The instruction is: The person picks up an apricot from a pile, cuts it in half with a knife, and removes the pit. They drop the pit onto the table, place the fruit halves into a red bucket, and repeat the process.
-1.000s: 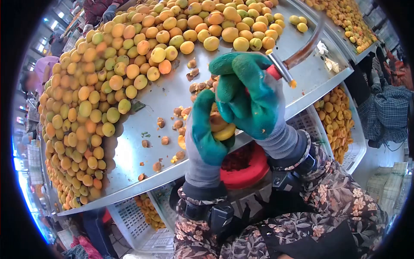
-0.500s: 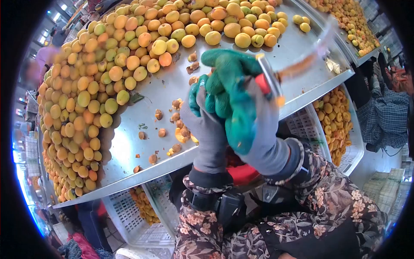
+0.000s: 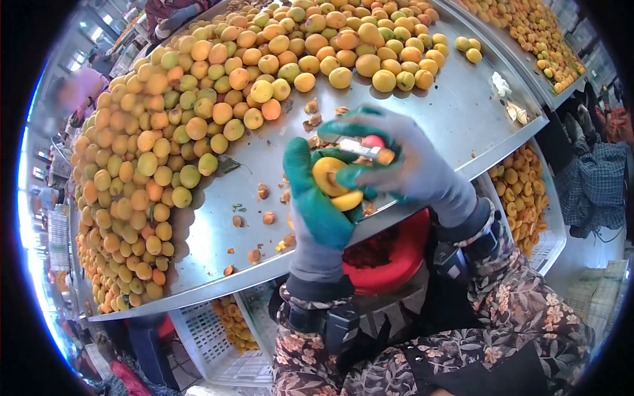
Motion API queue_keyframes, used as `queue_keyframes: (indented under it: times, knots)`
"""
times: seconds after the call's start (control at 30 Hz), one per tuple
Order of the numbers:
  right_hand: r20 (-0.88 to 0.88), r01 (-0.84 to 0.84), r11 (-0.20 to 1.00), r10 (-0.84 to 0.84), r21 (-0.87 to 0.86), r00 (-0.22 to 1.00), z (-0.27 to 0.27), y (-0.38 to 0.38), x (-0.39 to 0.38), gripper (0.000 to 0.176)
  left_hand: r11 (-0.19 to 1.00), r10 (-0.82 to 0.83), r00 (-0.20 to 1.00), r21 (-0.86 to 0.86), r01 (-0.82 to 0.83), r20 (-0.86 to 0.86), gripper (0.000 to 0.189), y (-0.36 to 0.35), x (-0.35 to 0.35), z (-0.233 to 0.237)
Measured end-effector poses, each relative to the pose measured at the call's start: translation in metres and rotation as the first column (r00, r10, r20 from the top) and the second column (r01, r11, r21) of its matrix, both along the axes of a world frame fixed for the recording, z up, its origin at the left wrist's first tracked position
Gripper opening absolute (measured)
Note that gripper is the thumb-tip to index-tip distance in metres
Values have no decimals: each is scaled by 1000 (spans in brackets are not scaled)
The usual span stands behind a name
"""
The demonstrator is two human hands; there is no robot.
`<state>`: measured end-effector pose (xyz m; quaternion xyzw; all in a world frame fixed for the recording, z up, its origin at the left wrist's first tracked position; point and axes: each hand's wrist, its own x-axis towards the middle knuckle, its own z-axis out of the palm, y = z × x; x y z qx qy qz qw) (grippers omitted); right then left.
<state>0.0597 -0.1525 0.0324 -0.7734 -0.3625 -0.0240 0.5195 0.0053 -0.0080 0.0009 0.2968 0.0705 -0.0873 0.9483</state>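
My left hand (image 3: 316,214), in a grey glove with a green coated palm, cups a split apricot (image 3: 323,173) over the table's front edge. A second yellow piece of it (image 3: 348,200) shows just below, cut side visible. My right hand (image 3: 422,155), gloved alike, grips a small tool (image 3: 360,147) with a pale metal body and red and orange parts; its working end is hidden. The right fingers press against the opened fruit. Brown apricot pits (image 3: 268,218) lie scattered on the metal table (image 3: 211,241) to the left.
A big heap of whole apricots (image 3: 198,129) covers the table's far and left side. Below the front edge are a red bucket (image 3: 386,282) and white crates (image 3: 205,336) with apricot halves (image 3: 518,191). Co-workers (image 3: 89,86) are at the upper left; another fruit table (image 3: 561,99) adjoins at right.
My hands, earlier clasped close together with the tool swung outward in a blur, have parted slightly. The apricot now shows split open in my left hand, and the tool has turned inward over it.
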Motion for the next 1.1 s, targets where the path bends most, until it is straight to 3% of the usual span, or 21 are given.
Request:
queue_keyframes:
  times: [0.03, 0.1, 0.13, 0.17, 0.27, 0.3, 0.33, 0.37, 0.4, 0.43, 0.47, 0.53, 0.57, 0.63, 0.73, 0.83, 0.9, 0.97, 1.03, 1.07, 1.1]
  knots:
    - [32, 14, 999, -15, 42, 999, -7, 4, -5, 51, 956, 77, 994, 277, -96, 76, 50, -5, 3, -2]
    - [63, -20, 1000, 21, -10, 998, -5, 11, -8, 51, 976, 169, 983, 127, -176, 65, 46, -9, 5, -10]
    - [68, -32, 999, 32, -1, 997, -6, 15, -11, 51, 892, 164, 970, 391, -225, 182, 44, -4, 1, -14]
    - [16, 9, 999, -9, -33, 1000, -8, 17, -14, 50, 887, 171, 967, 398, -233, 187, 44, -3, -1, -18]
    - [-65, 53, 994, -59, -96, 996, -12, 27, -12, 47, 479, 53, 843, 728, -491, 535, 36, 2, -1, -29]
    - [-100, 50, 990, -63, -130, 993, -13, 28, -10, 46, 481, 50, 840, 724, -495, 540, 36, 3, -3, -32]
    - [-268, 23, 996, -44, -81, 962, -12, 28, -10, 55, 383, 69, 795, 720, -579, 602, 35, 2, -5, -27]
    - [-266, 25, 996, -46, -81, 963, -9, 25, -13, 55, 279, 81, 748, 705, -652, 659, 35, 1, -8, -22]
    - [-506, 22, 992, 44, 125, 862, -4, 22, -16, 55, 619, 151, 866, 637, -459, 477, 33, 2, -10, -18]
    - [-689, 69, 946, 179, 317, 702, 0, 23, -19, 54, 619, 157, 864, 634, -463, 478, 33, 4, -8, -19]
    - [-487, 111, 993, -75, 46, 870, -6, 24, -21, 62, 625, 153, 882, 648, -436, 446, 33, 6, -4, -23]
    - [-494, 86, 992, -30, 91, 869, -13, 24, -17, 62, 710, 144, 939, 628, -318, 313, 32, 8, -6, -21]
    - [-498, 68, 987, 14, 148, 867, -15, 25, -16, 63, 708, 146, 938, 629, -320, 314, 32, 7, -6, -22]
    - [-507, 86, 993, -31, 85, 862, -14, 28, -17, 62, 491, 95, 887, 754, -436, 451, 40, 5, -5, -28]
    - [-525, 82, 992, -18, 98, 851, -18, 34, -18, 62, 321, 60, 807, 754, -573, 588, 35, 6, -1, -39]
    - [-309, 128, 990, -106, 52, 945, -27, 37, -17, 59, 391, 70, 810, 731, -559, 583, 40, 5, -4, -41]
    - [-194, 126, 983, -151, -134, 969, -24, 39, -14, 61, 449, 115, 835, 722, -527, 538, 42, 4, -2, -45]
    - [-252, 104, 994, -106, -23, 962, -31, 42, -12, 57, 64, -7, 750, 748, -660, 662, 46, 7, -5, -38]
    - [-184, 256, 966, -244, 43, 952, -38, 37, -12, 54, 161, -1, 853, 842, -515, 522, 45, 11, -2, -35]
    - [-354, 226, 957, -150, 183, 923, -46, 34, -4, 40, -76, -18, 753, 750, -657, 658, 38, 16, 0, -40]
    - [-343, 232, 957, -161, 177, 925, -42, 26, 1, 40, -310, -68, 634, 588, -747, 770, 32, 22, 1, -41]
